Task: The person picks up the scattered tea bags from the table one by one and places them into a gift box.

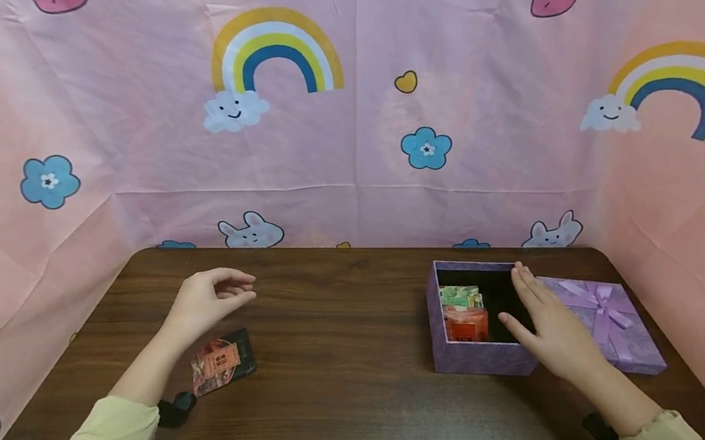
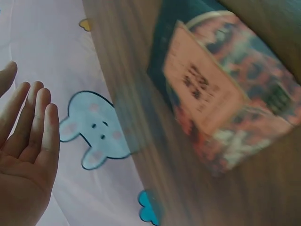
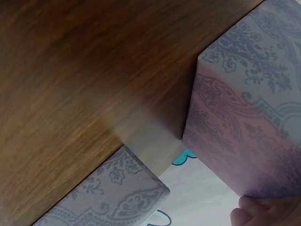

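Observation:
My left hand (image 1: pixel 208 302) is held above the table at the left, with its fingers relaxed and holding nothing. Below it lies a small flat packet (image 1: pixel 222 362), dark green and red-patterned with an orange label. In the left wrist view the packet (image 2: pixel 202 89) is apart from the hand (image 2: pixel 28 150). At the right, the straight fingers of my right hand (image 1: pixel 557 330) rest at the right rim of an open purple box (image 1: pixel 484 357), the thumb over its opening. Green packets (image 1: pixel 461 296) and a red packet (image 1: pixel 467 325) stand inside along its left wall.
Right of the box lies its purple lid (image 1: pixel 633 317), topped with a lilac ribbon bow (image 1: pixel 605 307). The brown wooden table (image 1: pixel 342 340) is backed and flanked by pink patterned cloth (image 1: pixel 372 113).

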Motion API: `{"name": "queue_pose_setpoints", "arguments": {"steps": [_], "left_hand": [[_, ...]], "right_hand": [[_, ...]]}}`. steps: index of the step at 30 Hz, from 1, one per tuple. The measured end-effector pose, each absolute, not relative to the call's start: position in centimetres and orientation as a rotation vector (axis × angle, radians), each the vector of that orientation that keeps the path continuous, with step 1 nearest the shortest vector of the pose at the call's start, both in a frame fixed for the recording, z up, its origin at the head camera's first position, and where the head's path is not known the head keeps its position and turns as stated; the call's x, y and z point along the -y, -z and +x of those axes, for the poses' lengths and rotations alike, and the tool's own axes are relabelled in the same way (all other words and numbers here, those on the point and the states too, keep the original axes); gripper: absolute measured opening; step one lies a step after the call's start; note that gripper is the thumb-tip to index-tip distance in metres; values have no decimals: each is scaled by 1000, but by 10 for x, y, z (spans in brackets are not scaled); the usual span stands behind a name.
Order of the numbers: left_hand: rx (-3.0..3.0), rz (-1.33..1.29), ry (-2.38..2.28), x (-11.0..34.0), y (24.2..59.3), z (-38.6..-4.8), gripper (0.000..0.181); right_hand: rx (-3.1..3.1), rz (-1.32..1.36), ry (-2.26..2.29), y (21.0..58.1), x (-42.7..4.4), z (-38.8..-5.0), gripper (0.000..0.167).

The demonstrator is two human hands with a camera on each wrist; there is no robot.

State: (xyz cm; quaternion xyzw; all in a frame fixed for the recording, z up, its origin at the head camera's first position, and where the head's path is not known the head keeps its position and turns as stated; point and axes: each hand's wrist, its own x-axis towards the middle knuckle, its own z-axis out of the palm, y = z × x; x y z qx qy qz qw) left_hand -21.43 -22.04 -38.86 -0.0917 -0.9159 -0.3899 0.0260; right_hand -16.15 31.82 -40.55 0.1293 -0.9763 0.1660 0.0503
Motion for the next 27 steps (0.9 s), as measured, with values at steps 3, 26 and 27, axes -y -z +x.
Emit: {"name": "queue_pose_setpoints", "arguments": {"steps": [3,26,27], "left_hand": [[2835,-255,1192,229,394,-209,31],[2927,-165,1118,267,448,-180,33],[2930,-173,1111,268,449,-180,33]], "right_hand": [[2976,393,-507,405,-318,-162,86],[2965,401,-510,406,-318,-162,85],[2964,401,-510,406,-318,-162,85]]}}
